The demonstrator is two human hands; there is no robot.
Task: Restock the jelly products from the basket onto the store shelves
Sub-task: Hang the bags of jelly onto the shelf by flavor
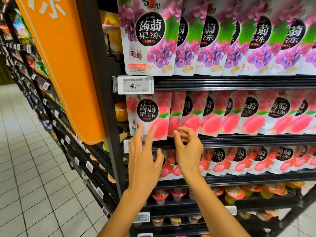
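At the left end of the shelf (239, 140), our left hand (143, 151), flat, touches a peach jelly pouch (150, 117); right hand (188, 147) loosely curled, empty. We judge pouch light, floppy: pinch its edge.

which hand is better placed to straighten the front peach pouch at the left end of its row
Left, probably: the left hand has straight fingers touching the front peach pouch; the right hand hangs loosely curled further right, seemingly empty.

Black shelves (239, 85) carry jelly pouches (150, 115) (grape, peach, strawberry).
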